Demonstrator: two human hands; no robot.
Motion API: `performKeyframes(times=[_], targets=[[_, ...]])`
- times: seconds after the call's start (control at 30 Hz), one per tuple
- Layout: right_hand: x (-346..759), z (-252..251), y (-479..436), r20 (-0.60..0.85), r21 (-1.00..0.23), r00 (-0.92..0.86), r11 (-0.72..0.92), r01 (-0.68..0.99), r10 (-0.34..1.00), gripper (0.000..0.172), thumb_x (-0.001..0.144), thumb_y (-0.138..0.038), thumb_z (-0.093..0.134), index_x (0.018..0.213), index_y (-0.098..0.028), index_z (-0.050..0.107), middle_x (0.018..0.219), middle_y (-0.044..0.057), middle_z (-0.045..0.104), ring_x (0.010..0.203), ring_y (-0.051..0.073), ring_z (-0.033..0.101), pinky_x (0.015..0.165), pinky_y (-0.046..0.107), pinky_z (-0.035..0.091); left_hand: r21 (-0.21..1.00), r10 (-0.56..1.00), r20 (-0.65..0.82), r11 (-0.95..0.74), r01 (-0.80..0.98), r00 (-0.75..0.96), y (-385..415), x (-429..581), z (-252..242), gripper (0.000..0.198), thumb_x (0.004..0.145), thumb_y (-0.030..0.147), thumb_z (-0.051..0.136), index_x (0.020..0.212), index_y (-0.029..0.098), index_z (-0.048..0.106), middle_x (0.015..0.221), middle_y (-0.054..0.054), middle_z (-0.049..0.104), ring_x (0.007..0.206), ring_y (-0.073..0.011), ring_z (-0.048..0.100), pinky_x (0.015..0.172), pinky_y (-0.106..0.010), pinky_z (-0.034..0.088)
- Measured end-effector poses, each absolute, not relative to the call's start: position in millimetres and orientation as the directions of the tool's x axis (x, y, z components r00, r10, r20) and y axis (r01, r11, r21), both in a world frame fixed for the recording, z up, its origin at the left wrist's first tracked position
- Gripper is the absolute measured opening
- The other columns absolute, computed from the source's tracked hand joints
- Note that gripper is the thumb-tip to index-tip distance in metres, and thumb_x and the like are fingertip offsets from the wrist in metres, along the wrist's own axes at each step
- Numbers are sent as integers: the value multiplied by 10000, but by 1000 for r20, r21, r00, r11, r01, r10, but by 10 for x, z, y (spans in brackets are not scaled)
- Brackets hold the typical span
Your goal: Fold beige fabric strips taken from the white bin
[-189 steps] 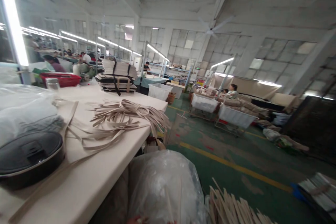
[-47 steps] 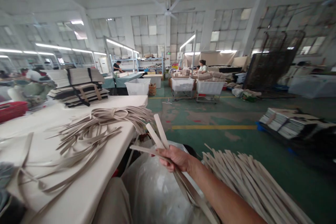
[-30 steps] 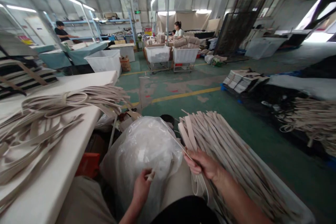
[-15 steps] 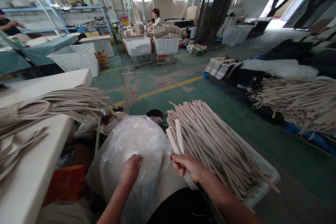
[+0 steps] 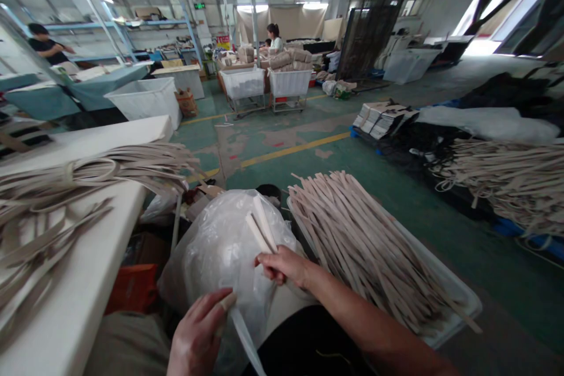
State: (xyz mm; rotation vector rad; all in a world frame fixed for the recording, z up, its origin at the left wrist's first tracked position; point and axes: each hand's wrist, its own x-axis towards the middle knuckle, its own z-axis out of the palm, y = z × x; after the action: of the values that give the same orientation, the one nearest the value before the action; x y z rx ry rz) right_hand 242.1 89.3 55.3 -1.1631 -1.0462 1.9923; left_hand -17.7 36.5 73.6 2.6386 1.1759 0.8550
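Observation:
My right hand (image 5: 285, 265) is closed round a few flat beige strips (image 5: 261, 227), whose ends stick up above the fist. Close to my lap on the left, my left hand (image 5: 200, 329) pinches a thin, pale, translucent strip (image 5: 245, 341) that hangs down from the fingertips. A big, clear plastic bag (image 5: 220, 241) with pale contents bulges behind both hands. To the right of my right forearm, a long bundle of beige strips (image 5: 361, 247) lies in a shallow white tray (image 5: 472, 301).
On the left, a white-topped table (image 5: 110, 229) carries more beige strips (image 5: 132, 161). An orange bag (image 5: 132, 288) sits below it. More strips (image 5: 520, 182) lie on a blue pallet (image 5: 511, 228) at right. White bins (image 5: 242, 82) and people stand further back.
My right hand has moved left with the beige strips, from beside the tray to in front of the plastic bag. My left hand has come down and nearer, now with a pale strip in it.

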Motion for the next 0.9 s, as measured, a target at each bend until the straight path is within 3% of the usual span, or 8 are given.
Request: performKeyframes(times=[0.17,0.3,0.4,0.57,0.73,0.9], targets=[[2209,827,881,-326,-904,-468,-417,-101,821,428,813,-504,627,905,-94,706,495,-50,502,354,39,317,366,197,234,371,803,463,-561,740,376,452,-174,722,391,805,96,455,1044,262,717,1124,-46,726,972,-192,700,828,-269,576],[2237,967,887,-279,-914,-331,-355,-197,902,412,802,-503,654,901,-104,684,497,-57,486,372,35,295,367,196,203,469,868,411,-464,752,280,512,-181,582,338,873,179,474,1101,279,702,1112,-13,740,946,-162,718,790,-210,576],[2269,936,882,-297,-917,-273,-352,-185,915,382,774,-481,667,870,-111,667,501,-63,483,371,31,287,372,197,209,492,858,418,-489,720,298,545,-180,446,337,883,173,462,1098,271,702,1134,-21,734,979,-168,711,830,-225,569],[2253,734,860,-351,-932,-206,-361,-15,914,367,803,-461,619,888,-110,685,516,-57,521,357,33,320,371,198,218,475,829,461,-531,702,315,604,-169,280,273,895,192,483,1031,246,713,1028,-40,755,900,-184,729,779,-255,593],[2231,549,849,-461,-880,-315,-472,46,829,393,864,-454,563,935,-100,718,525,-42,534,337,42,341,365,201,251,433,749,563,-627,648,348,551,-116,312,324,868,109,487,1086,239,690,1114,-69,725,977,-189,709,834,-253,576],[2071,500,880,-548,-802,-436,-596,32,714,427,883,-505,543,801,-107,675,482,-43,495,337,54,301,362,204,251,445,669,584,-737,508,459,447,54,377,387,843,17,452,1108,211,657,1151,-92,707,1068,-186,671,913,-250,540]])
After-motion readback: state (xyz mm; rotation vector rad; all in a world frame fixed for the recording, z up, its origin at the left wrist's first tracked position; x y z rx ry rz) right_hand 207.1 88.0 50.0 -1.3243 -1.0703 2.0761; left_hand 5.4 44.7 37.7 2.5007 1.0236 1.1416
